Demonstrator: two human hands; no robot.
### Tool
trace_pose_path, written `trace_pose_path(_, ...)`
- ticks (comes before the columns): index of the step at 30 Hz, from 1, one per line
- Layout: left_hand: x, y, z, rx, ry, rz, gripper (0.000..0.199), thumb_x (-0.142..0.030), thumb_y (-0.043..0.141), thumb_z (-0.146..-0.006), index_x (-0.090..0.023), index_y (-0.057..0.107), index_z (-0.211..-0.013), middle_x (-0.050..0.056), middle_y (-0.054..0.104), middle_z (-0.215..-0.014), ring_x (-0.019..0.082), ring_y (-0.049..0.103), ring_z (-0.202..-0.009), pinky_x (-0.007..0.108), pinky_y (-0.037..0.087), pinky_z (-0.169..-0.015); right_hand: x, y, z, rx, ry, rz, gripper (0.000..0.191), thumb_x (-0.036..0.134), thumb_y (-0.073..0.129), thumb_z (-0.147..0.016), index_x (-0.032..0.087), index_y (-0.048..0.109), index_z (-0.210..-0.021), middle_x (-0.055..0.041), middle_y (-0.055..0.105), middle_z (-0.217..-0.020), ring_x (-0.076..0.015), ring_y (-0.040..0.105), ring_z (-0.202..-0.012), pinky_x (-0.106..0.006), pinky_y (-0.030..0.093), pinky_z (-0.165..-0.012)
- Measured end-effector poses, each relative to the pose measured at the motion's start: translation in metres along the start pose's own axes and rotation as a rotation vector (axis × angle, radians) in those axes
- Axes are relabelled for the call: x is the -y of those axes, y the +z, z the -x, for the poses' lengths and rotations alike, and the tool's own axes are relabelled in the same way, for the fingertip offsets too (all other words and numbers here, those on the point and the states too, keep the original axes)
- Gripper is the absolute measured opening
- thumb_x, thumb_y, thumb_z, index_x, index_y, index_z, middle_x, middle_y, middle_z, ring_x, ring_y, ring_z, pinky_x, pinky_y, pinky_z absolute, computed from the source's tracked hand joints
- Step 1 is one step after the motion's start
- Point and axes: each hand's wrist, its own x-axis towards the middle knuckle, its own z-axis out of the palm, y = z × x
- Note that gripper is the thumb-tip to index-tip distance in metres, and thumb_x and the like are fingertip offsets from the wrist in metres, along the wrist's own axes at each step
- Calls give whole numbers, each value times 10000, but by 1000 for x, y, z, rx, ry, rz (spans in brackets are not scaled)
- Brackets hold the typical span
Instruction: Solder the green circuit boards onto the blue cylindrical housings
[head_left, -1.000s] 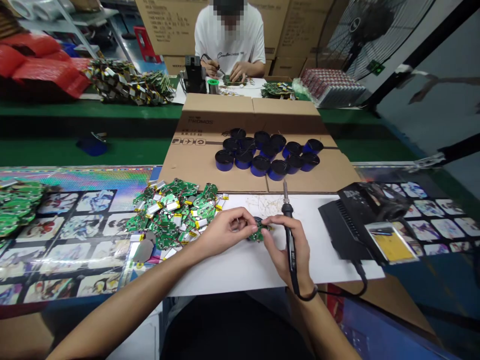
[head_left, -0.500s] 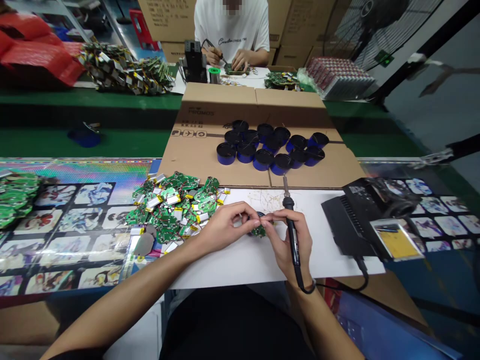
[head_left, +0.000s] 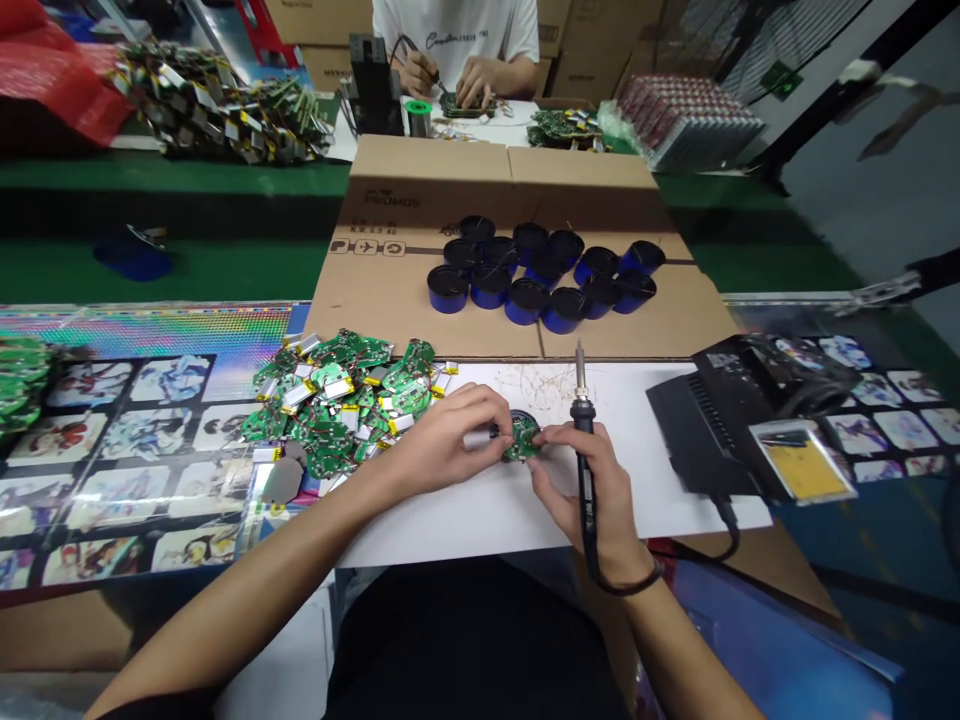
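**Circuit board held between both hands**

The green circuit board [head_left: 523, 440] sat over a white sheet [head_left: 480, 525], gripped at nine o'clock by the left hand [head_left: 446, 440] and at three by the right hand [head_left: 600, 490], which closed around a soldering iron [head_left: 584, 470]. A pile of loose boards [head_left: 337, 415] lay at nine o'clock.

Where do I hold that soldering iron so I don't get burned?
Hold the soldering iron by its black grip, coming from the side as the right hand does. The thin metal tip points up, away from the hand, and the cord leaves the bottom end, so the lower part looks safest.
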Motion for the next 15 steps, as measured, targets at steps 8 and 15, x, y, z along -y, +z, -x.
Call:
trace_pose_path(8, 6, 3, -3, 140, 46, -119, 123, -231, 546, -1066, -204, 641, -992, 79, 734, -1073, 225, 617, -1037, 363, 491, -944, -5, 3, 6, 73, -64, 44, 406, 139, 746, -955, 312, 616, -1299, -57, 793, -1140, -262, 750, -1028, -459, 647, -897)
trace_pose_path(15, 3, 5, -6, 110, 56, -94, 136, -196, 535, -1045, -201, 620, -940, 70, 732, -1008, 209, 638, -992, 355, 494, -930, -3, -17, 9, 59, 94, -170, 212, 284, 623, -1061, 296, 662, -1269, -47, 815, -1058, -239, 780, -994, -433, 646, -883)
